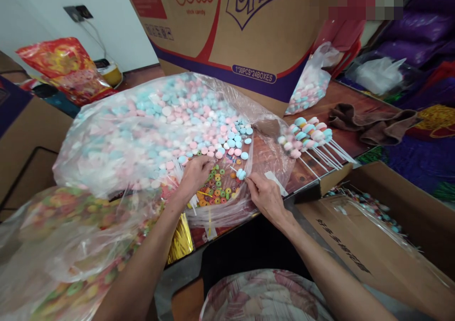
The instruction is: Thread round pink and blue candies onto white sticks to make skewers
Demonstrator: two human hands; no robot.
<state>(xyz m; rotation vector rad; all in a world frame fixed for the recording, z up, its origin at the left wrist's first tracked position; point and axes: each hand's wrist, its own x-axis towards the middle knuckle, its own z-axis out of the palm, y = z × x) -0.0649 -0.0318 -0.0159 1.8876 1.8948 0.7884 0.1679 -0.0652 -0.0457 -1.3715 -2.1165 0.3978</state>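
My right hand (266,195) pinches a thin white stick that carries a few pale blue candies (241,174), tilted above a pile of small colourful rings (218,188). To the left, my left hand (199,171) is closed at the edge of the loose pink, blue and white candies (170,107), which spill from a large clear bag. What its fingertips hold is too small to tell. White sticks (194,201) lie below my left wrist. Finished-looking candy skewers (309,133) are stacked on the table at the right.
A large printed carton (227,32) stands behind the candies. An open carton (373,245) with wrapped sticks is at the lower right. A bag of coloured rings (81,245) fills the lower left. Gold ties (180,240) hang at the front edge; a brown cloth (373,124) lies right.
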